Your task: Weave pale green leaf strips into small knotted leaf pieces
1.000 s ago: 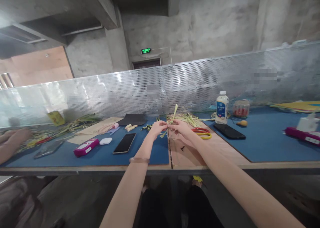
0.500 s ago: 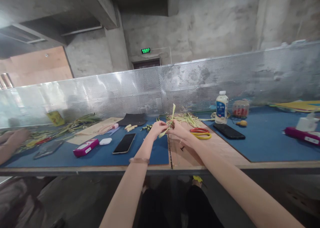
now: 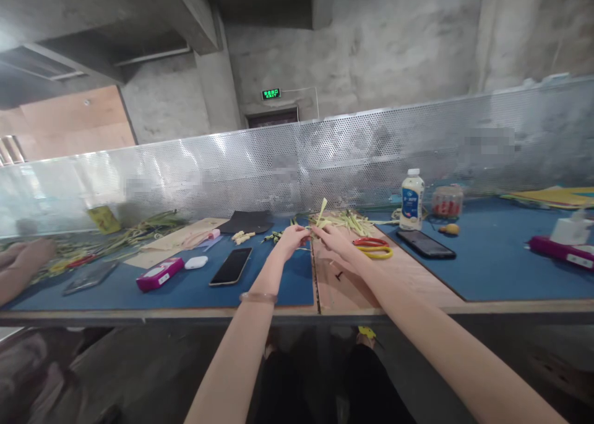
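My left hand [image 3: 293, 239] and my right hand [image 3: 330, 238] meet over the seam between the blue mat and the bare wooden board. Both sets of fingers are pinched on a pale green plant strip [image 3: 322, 207], whose upper end sticks up between them. The lower part of the strip is mostly hidden by the fingers. Behind my right hand lies a heap of cut pale green strips [image 3: 352, 222]. Scissors with red and yellow handles [image 3: 375, 250] rest on the board just right of my right wrist.
Left of my arms lie a phone [image 3: 231, 267], a white earphone case [image 3: 196, 262] and a purple box [image 3: 160, 274]. To the right are a milk bottle [image 3: 411, 201], a black phone [image 3: 426, 244] and a clear jar [image 3: 447, 202]. Another person's hands [image 3: 28, 257] work at far left.
The strip's upper end has dropped slightly and tilted right. A lower end that stuck out below my fingers is no longer visible there. My hands stay almost in place.
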`<act>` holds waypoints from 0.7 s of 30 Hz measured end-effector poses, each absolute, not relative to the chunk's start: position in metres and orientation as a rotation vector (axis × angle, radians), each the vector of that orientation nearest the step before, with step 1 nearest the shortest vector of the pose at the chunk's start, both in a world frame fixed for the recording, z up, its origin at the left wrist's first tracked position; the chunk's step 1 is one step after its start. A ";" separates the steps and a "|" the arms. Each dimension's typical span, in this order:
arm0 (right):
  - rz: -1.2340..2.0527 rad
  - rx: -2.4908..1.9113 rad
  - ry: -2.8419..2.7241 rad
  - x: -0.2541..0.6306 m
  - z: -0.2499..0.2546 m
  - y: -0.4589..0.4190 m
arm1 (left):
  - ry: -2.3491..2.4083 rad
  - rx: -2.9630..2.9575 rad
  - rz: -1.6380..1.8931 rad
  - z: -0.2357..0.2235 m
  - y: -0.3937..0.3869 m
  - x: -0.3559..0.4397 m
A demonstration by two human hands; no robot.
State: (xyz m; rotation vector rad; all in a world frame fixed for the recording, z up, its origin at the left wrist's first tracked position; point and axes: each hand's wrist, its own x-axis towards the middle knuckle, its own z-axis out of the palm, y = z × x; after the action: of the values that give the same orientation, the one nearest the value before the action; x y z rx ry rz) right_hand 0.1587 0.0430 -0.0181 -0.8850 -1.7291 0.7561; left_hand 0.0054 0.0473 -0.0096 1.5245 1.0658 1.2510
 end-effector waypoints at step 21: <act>0.828 -0.805 -1.624 0.164 -0.020 0.052 | 0.837 1.489 1.233 0.002 0.028 0.010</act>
State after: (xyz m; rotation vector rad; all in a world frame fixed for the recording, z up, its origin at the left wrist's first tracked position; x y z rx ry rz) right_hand 0.1643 0.0523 -0.0197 -0.8054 -1.6243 0.8279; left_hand 0.0100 0.0276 0.0018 1.4893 0.8368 1.2333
